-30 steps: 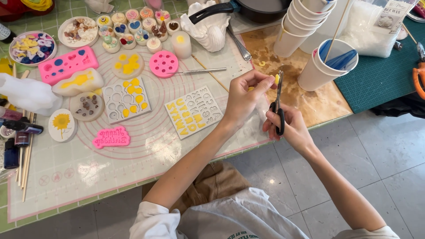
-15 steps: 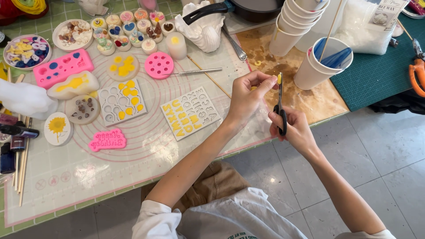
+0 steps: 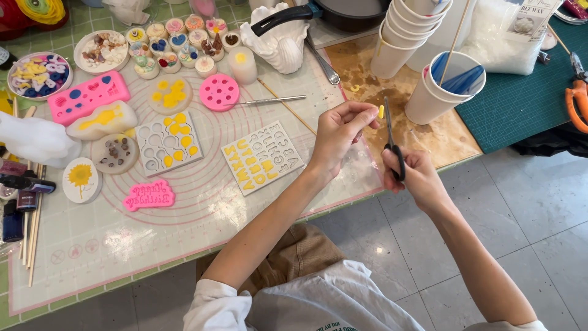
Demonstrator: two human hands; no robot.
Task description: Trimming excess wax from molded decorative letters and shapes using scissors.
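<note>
- Pinching a small yellow wax piece point(image 3: 380, 111) between thumb and fingertips, the left hand point(image 3: 340, 135) holds it up above the near edge of the table point(image 3: 92, 245).
- Just beside it, the right hand point(image 3: 413, 178) is clenched around the black handles of a pair of scissors point(image 3: 392, 138), whose thin blades point upward, tips right next to the yellow piece.
- Below the left hand lies a white letter mould point(image 3: 262, 157) with some cavities filled yellow, resting on a silicone mat point(image 3: 202, 202) printed with pink circles.
- Farther left sit a round pink mould point(image 3: 219, 92), a square white mould point(image 3: 168, 143) and a pink lettering piece point(image 3: 149, 195).
- Beyond the scissors stands a paper cup point(image 3: 442, 92) with a blue lining and a wooden stick, beside a stack of white cups point(image 3: 401, 34).
</note>
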